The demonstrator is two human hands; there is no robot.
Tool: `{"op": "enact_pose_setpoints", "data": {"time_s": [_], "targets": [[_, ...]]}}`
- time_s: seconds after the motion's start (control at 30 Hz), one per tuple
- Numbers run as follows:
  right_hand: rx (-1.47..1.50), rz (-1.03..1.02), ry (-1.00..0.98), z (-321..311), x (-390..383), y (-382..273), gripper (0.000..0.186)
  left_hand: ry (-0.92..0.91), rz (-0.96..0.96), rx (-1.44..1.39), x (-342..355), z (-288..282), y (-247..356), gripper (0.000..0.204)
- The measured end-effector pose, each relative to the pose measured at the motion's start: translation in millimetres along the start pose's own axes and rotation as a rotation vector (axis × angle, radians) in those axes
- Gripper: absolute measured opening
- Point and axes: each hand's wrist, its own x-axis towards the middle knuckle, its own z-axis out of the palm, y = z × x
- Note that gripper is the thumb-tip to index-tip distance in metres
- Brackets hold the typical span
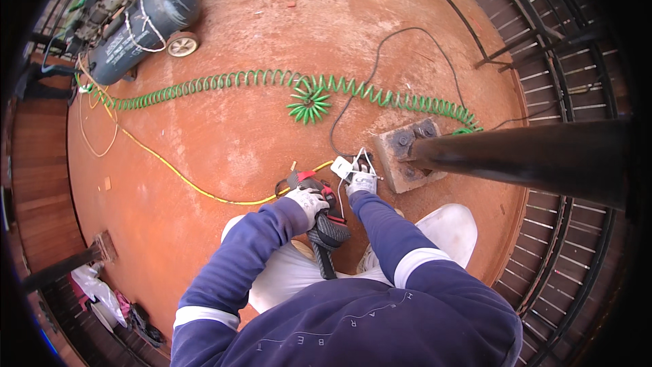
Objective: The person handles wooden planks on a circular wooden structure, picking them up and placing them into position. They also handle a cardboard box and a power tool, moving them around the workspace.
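Note:
My left hand (309, 202), in a pale work glove, is closed on a dark grey bag (329, 230) with red trim, between my bent knees. My right hand (363, 181), gloved the same way, is closed round a white charger (341, 168) just ahead of the bag. A white cable (340, 197) loops from the charger over that hand and hangs beside the bag. Some of the right fingers are hidden by the charger and cable. Past the left hand, a yellow cable (224, 200) runs along the reddish floor to the bag and the charger.
A steel post (516, 156) on a concrete block (435, 178) stands close to my right hand. Ahead, a coiled green hose (224, 81) stretches across the floor, with a black cable (380, 51) looped over it. An air compressor (146, 24) is at far left; railings (543, 231) line the right.

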Motion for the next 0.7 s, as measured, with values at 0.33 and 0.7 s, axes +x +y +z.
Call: {"op": "enact_pose_setpoints", "data": {"time_s": [0.33, 0.7], "targets": [[0.676, -0.189, 0.228, -127, -158, -34, 0.075, 0.667, -0.278, -0.34, -131, -27, 95, 0.036], [0.686, -1.039, 0.11, -413, -419, -161, 0.073, 1.203, -0.89, -0.946, -380, -83, 314, 0.023]]}}
